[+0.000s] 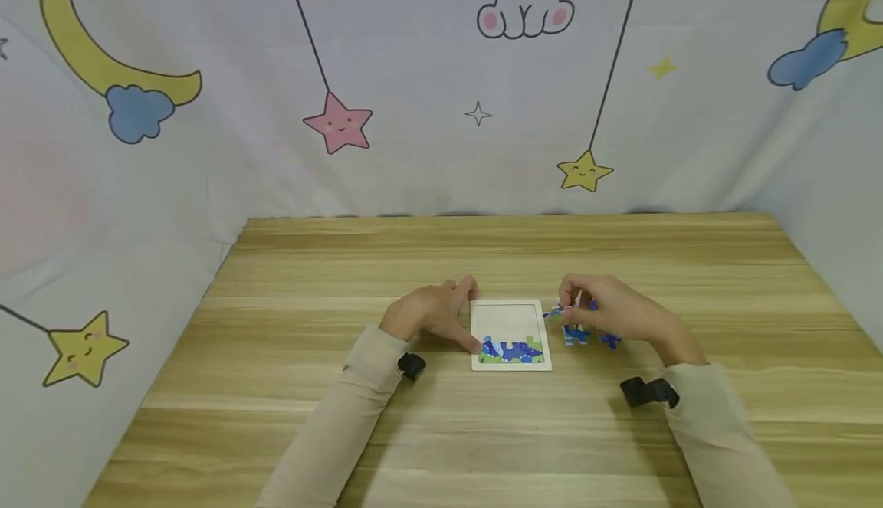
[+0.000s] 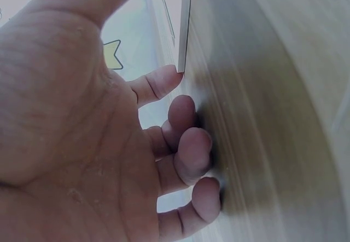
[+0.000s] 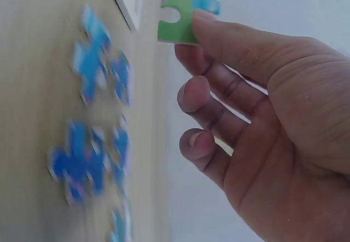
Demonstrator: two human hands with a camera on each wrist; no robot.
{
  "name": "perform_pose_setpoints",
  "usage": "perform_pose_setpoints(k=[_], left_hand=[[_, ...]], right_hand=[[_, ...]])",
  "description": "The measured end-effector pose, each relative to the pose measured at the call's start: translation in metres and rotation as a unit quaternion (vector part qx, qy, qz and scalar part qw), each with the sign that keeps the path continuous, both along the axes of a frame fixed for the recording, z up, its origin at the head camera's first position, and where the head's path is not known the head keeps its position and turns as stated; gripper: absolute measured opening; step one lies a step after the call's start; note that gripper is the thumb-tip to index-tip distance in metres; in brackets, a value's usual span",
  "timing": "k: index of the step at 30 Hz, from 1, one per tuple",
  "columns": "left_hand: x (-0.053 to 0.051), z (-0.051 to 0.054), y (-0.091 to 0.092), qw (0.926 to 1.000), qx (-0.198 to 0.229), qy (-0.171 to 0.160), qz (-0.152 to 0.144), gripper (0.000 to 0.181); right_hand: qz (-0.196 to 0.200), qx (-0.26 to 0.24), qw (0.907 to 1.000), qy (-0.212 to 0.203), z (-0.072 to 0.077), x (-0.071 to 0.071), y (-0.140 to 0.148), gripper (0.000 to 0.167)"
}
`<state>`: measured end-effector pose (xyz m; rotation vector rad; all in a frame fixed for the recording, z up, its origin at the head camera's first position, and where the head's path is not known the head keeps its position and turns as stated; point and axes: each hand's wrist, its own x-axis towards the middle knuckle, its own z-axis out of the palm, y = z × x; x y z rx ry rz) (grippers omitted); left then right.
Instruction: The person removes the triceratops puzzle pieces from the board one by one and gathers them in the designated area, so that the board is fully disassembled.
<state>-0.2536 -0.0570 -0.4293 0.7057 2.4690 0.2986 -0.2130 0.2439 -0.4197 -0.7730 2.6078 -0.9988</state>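
In the head view a white puzzle tray (image 1: 511, 366) lies on the table, with joined blue and green pieces (image 1: 510, 351) along its near side. The left hand (image 1: 434, 312) rests at the tray's left edge, thumb at the lower left corner, fingers spread; in the left wrist view a fingertip of this hand (image 2: 82, 110) touches the tray edge (image 2: 185, 28). Right of the tray, the right hand (image 1: 621, 310) pinches one piece; the right wrist view shows this green and light blue piece (image 3: 183, 26) between thumb and finger of the hand (image 3: 273, 99).
Several loose blue pieces (image 3: 76, 162) lie on the table under the right hand, beside the tray's right edge. The wooden table (image 1: 331, 263) reaches back to a white printed cloth (image 1: 414, 48). Black wrist cameras (image 1: 411, 366) are on both wrists.
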Motion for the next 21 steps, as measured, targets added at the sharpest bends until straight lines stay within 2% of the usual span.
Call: perform_pose_setpoints(k=[4, 9, 16, 21], left_hand=[[0.000, -0.001, -0.001, 1.0000, 0.003, -0.002, -0.003, 0.079], [-0.001, -0.001, -0.002, 0.9999, 0.009, -0.001, -0.005, 0.080], [-0.001, -0.002, -0.001, 0.9999, 0.003, -0.005, -0.009, 0.081], [-0.001, -0.002, -0.001, 0.9999, 0.008, 0.001, -0.010, 0.080]], right_hand=[[-0.030, -0.003, 0.9995, -0.001, 0.010, 0.002, 0.030, 0.009], [-0.054, 0.007, 0.9983, -0.022, 0.009, 0.004, 0.066, 0.009], [-0.029, 0.002, 0.9980, -0.057, 0.000, 0.006, 0.097, 0.010], [-0.021, -0.006, 0.9931, -0.116, -0.003, 0.005, 0.104, 0.011]])
